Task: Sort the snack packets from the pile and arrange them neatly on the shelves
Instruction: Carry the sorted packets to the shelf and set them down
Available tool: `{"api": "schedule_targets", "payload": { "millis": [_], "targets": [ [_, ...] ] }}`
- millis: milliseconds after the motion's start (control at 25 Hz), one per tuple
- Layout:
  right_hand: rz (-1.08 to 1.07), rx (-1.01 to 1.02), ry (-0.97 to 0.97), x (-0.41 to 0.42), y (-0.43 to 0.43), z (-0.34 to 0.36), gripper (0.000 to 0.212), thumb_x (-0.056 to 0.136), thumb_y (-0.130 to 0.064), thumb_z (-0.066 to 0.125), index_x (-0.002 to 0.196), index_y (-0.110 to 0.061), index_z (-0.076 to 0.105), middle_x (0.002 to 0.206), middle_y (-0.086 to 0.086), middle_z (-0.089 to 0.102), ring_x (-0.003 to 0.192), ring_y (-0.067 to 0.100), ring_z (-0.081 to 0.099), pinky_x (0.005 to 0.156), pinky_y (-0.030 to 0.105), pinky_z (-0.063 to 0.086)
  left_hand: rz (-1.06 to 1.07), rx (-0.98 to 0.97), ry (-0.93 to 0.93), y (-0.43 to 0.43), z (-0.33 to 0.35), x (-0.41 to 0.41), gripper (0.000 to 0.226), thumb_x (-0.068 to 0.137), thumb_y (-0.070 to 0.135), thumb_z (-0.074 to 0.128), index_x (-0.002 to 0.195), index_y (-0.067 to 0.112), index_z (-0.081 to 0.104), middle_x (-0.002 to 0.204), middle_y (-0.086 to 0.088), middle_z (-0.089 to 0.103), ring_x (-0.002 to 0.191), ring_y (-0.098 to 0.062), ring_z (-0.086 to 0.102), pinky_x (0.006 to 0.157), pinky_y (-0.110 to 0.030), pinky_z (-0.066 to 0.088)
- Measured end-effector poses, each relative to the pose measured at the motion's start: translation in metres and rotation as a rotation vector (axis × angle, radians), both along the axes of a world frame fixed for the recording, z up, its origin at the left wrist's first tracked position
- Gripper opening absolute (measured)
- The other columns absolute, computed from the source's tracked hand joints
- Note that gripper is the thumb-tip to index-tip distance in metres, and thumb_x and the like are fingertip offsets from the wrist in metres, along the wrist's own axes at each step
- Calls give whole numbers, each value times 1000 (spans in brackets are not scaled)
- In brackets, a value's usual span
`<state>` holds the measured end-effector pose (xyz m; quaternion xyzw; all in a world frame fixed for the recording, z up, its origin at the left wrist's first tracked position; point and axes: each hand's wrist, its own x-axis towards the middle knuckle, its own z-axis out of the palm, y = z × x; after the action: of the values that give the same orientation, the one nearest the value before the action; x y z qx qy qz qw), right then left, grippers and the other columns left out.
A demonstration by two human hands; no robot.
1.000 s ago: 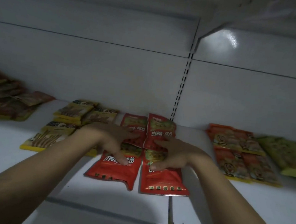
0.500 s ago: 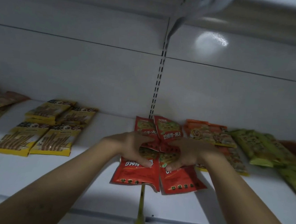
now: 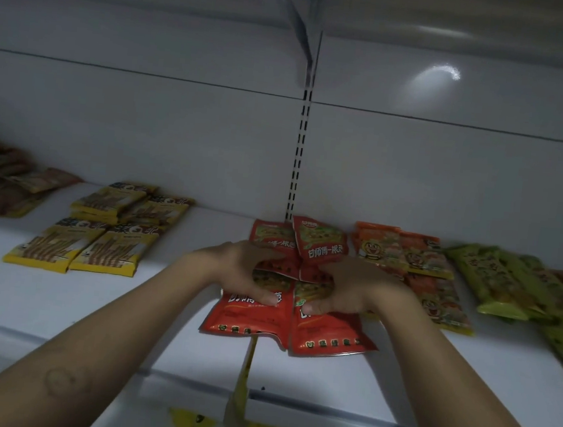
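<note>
Several red snack packets (image 3: pixel 249 317) lie in two rows on the white shelf (image 3: pixel 127 305), at its middle below the slotted upright. My left hand (image 3: pixel 240 271) rests on the left front packet, thumb pressing its face and fingers reaching over the back-left packet (image 3: pixel 271 238). My right hand (image 3: pixel 352 285) mirrors it on the right front packet (image 3: pixel 327 334), thumb on its face, fingers by the tilted back-right packet (image 3: pixel 320 241). Both hands hold the packets together from the sides.
Yellow packets (image 3: pixel 77 248) lie in stacks to the left, with brown ones (image 3: pixel 4 186) at the far left. Orange packets (image 3: pixel 426 268) touch the red group on the right, then green packets (image 3: pixel 507 283). A yellow label strip (image 3: pixel 243 378) hangs at the shelf's front edge.
The view has swung, so the red packets now sit nearer the orange ones. Both hands stay on the red packets and have pushed them closer together.
</note>
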<state>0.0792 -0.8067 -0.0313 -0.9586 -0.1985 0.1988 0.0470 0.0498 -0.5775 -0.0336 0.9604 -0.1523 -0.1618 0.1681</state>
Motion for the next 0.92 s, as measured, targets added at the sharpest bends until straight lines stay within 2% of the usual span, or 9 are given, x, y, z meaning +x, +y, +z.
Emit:
{"api": "schedule_targets", "payload": {
  "millis": [120,200,320,400,480,600,680,800,920],
  "targets": [
    [18,45,-42,-2,0,7,102,58,-81,67,144,-32,43,147,-1,47,130,24,48,104,42,44,48,-32,-45,2,8,-6,96,64,80,67,146,40,37,148,9,45,131,-14,48,108,-36,42],
    [30,138,-129,-3,7,17,93,60,-79,68,138,-32,49,140,-2,54,124,23,53,102,42,46,87,-42,-98,9,11,-10,95,63,80,66,144,39,40,147,9,47,132,-16,48,108,-39,42],
    [93,157,-233,-9,35,28,91,66,-74,69,143,-34,41,147,0,47,133,24,44,108,40,38,145,91,-109,33,15,-19,90,80,66,65,153,35,24,160,7,24,147,-17,22,116,-31,22],
    [142,143,-262,-12,64,28,91,67,-74,68,144,-37,39,149,0,45,135,24,43,108,36,36,182,122,-146,62,18,-26,91,82,65,62,155,36,17,163,8,14,149,-13,13,116,-27,16],
    [175,133,-260,-10,98,29,89,70,-72,67,145,-35,37,148,3,45,133,24,45,107,36,38,220,115,-174,97,21,-34,88,83,60,64,154,35,19,163,7,17,148,-14,18,113,-23,20],
    [219,150,-200,-10,163,30,98,77,-65,67,154,-25,22,157,6,31,142,24,33,110,32,33,235,128,-216,160,27,-43,87,81,50,73,152,33,27,158,9,30,141,-13,32,100,-14,25],
    [226,178,-167,-10,208,28,92,78,-61,69,152,-26,27,154,6,37,139,23,36,104,29,36,233,176,-199,203,36,-45,94,76,50,78,152,37,24,158,9,28,142,-14,31,101,-15,26],
    [211,223,-149,-7,273,17,93,61,-76,68,143,-42,39,144,-3,51,130,23,48,101,32,42,285,164,-53,273,43,-41,103,73,49,81,154,35,19,161,10,20,146,-14,24,109,-19,23],
    [163,229,-136,6,316,3,104,46,-89,56,139,-46,40,144,-7,50,133,25,44,106,46,39,206,195,-66,320,43,-25,101,76,43,81,155,32,18,159,13,17,146,-11,20,99,-10,16]
  ]
}}
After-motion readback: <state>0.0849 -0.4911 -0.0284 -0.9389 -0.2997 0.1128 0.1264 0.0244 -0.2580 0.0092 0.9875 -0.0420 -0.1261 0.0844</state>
